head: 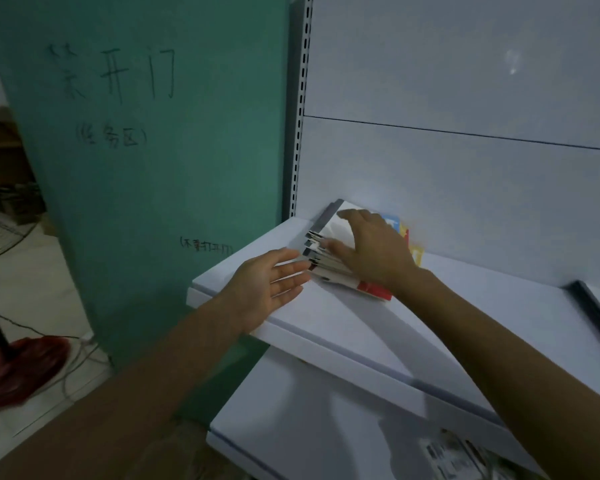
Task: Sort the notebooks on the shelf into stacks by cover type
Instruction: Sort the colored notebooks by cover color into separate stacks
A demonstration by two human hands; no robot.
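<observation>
Pressing one fanned notebook stack [331, 226] flat-fingered, the right hand [371, 252] opposes the straight-fingered left hand [267, 285] beside its left edge.

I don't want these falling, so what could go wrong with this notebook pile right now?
The notebooks lie fanned and uneven under the right hand, so they may slide apart. The left hand is open beside them, gripping nothing, so loose ones could slip past it toward the shelf edge.
</observation>
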